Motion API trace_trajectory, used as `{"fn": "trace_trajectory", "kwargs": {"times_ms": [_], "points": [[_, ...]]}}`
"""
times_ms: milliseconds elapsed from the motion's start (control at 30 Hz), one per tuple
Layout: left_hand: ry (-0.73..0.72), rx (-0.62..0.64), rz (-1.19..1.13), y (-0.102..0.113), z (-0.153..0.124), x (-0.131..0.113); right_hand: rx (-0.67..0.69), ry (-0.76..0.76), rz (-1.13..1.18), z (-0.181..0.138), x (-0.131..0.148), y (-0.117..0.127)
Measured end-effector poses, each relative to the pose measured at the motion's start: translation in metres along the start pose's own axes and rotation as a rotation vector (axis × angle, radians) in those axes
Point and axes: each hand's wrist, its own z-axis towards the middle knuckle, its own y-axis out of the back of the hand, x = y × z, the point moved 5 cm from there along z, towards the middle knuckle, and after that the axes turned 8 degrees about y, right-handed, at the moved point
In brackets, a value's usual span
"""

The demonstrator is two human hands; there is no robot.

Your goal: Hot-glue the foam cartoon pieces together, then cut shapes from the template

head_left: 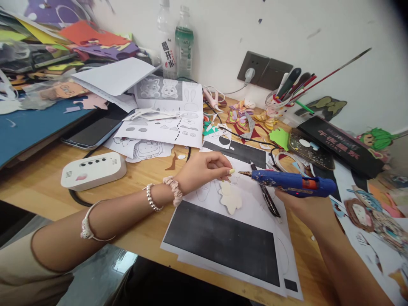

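Observation:
My right hand (301, 208) is wrapped round a blue hot glue gun (287, 180), its nozzle pointing left. Pinched between the fingertips of my left hand (213, 165) is a small pale yellow piece (232, 171), just short of the nozzle tip. Below it, a cream cut-out shape (230, 197) lies flat on a printed sheet (251, 212) with line drawings and black blocks. A black pen-like tool (269, 199) rests on the same sheet, beneath the glue gun. My left fingers partly cover the yellow piece.
A white power strip (95, 170) and a phone (95, 127) sit at the left. Patterned papers (188, 123), two bottles (184, 46) and piled coloured foam (95, 36) stand behind. At the right are a brush cup (279, 104), a black box (341, 146) and painted cut-outs (360, 214).

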Motion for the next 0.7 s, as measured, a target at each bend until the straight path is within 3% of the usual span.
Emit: {"fn": "trace_trajectory", "kwargs": {"times_ms": [533, 700], "points": [[0.067, 0.000, -0.041, 0.006, 0.002, 0.004, -0.124, -0.165, 0.105, -0.001, -0.008, 0.005], [0.082, -0.008, -0.043, 0.008, 0.002, 0.006, -0.197, -0.212, 0.026, -0.004, -0.013, 0.012]]}}
